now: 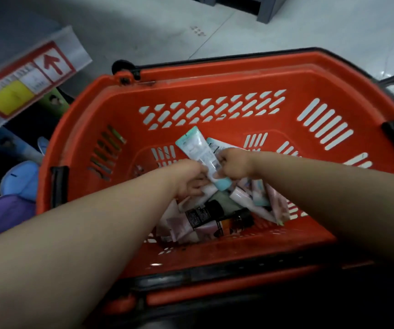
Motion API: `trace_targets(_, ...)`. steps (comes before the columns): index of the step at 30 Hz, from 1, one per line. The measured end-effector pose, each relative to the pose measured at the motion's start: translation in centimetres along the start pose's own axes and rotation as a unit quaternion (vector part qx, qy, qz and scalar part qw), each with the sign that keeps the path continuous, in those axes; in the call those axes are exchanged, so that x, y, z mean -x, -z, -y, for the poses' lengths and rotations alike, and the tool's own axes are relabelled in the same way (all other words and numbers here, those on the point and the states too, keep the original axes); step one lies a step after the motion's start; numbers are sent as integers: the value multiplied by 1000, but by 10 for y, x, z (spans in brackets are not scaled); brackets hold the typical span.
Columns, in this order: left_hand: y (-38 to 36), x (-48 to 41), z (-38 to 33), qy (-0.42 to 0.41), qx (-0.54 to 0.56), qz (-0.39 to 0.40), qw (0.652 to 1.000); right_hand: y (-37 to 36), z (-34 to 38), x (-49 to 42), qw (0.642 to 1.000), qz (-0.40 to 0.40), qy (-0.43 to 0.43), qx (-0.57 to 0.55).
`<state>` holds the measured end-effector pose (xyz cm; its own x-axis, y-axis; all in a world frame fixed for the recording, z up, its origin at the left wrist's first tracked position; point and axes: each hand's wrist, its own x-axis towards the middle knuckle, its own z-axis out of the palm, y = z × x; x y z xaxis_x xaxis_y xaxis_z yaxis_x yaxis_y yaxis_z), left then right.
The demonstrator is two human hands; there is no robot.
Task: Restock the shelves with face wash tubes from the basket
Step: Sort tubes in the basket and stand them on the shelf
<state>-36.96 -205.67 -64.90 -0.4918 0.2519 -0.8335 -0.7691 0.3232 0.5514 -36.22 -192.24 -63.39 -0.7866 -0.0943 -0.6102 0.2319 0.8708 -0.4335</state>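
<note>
Head view, left to right: past the price label (25, 81), down in the orange basket (215, 77), the left hand (191, 179) curls round a white tube (206, 193) on the pile, while a tilted teal-capped tube (200, 155) sits gripped in the fisted right hand (235, 166).

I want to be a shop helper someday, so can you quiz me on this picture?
1. True or false: the basket is blue.
2. The tube between the left hand and right hand has a cap that is: A teal, B black, C yellow.
3. Fill in: the arrow on the shelf label is coloured ___.
Key: 1 false, it is orange-red; 2 A; 3 red.
</note>
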Motion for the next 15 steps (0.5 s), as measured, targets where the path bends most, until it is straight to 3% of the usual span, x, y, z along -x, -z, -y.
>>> trace_targets(2, 1, 17, -4, -33, 5, -15, 999, 5, 11, 16, 996, -5, 9, -94)
trace_targets(8, 17, 94, 1, -142, 4, -67, 988, 16, 55, 74, 986, -14, 60, -157)
trace_targets(15, 39, 199, -14, -299, 30, -124, 946, 49, 136, 152, 973, -129, 187, -38)
